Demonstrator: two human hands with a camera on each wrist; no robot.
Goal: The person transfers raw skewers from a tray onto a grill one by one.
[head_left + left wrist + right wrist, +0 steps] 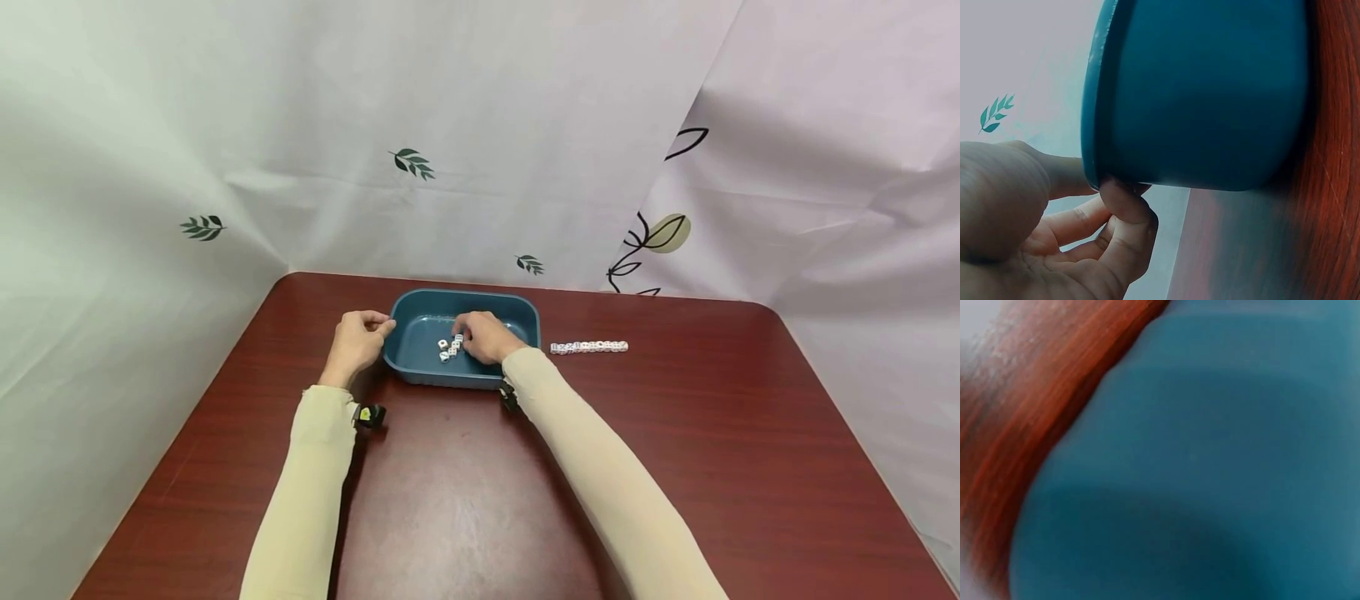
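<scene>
The left hand (356, 343) pinches the left rim of a blue rectangular tray (442, 379), its length running left-right. Inside, white cubic dice (453, 352) lie at the right hand (486, 337), fingers bent; whether gripping one, I can't tell. Rightward, a straight dice row (588, 347) runs likewise.

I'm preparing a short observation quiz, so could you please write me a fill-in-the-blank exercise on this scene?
The person's ____ hand pinches the blue tray.
Inside it, the other hand reaches among small white ____.
In the head view, a neat row of such pieces lies to the ____ of the tray.
A leaf-patterned cloth hangs not in front of the table but ____ it.
Missing words: left; dice; right; behind.
</scene>
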